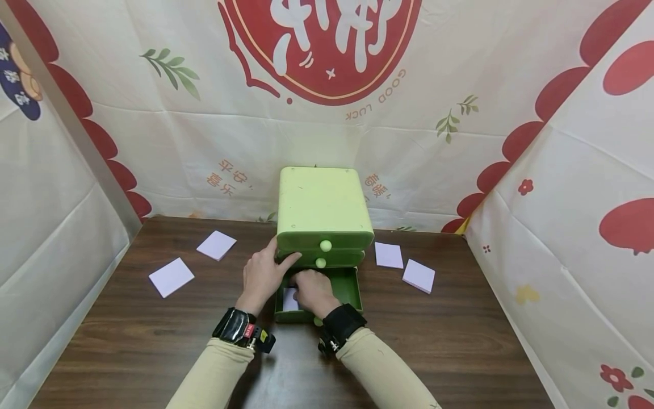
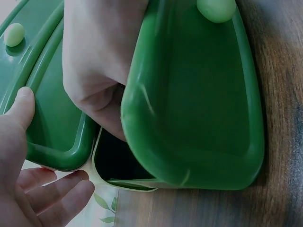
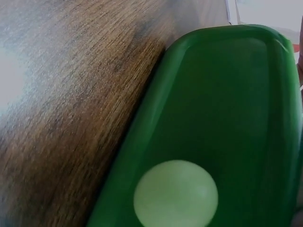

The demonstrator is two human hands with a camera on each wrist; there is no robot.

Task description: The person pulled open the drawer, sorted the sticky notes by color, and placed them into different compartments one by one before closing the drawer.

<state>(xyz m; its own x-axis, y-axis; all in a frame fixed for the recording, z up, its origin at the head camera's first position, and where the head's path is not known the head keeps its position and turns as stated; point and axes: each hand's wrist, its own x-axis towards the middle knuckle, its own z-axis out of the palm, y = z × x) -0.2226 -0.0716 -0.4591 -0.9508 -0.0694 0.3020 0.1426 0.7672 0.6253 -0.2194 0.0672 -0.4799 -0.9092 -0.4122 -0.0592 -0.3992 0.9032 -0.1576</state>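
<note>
A small green drawer cabinet point(image 1: 323, 199) stands against the back cloth, its bottom drawer point(image 1: 351, 287) pulled out. My left hand point(image 1: 259, 275) is at the cabinet's left front corner. In the left wrist view its thumb touches the middle drawer front point(image 2: 59, 109), while the other fingers extend loosely beside the cabinet. Inside the bottom drawer is my right hand point(image 1: 313, 291), bent down with its fingertips hidden. Next to those fingers lies a pale lilac square of paper point(image 1: 290, 300); I cannot tell if they hold it. The right wrist view shows the bottom drawer's round knob point(image 3: 176, 195).
Two pale paper squares lie on the left of the brown wooden table point(image 1: 128, 346), the nearer paper square point(image 1: 171, 277) close to the side cloth. Right of the cabinet are a paper square point(image 1: 389, 255) and a thicker paper stack point(image 1: 419, 276). Printed cloth walls point(image 1: 557, 238) surround the table.
</note>
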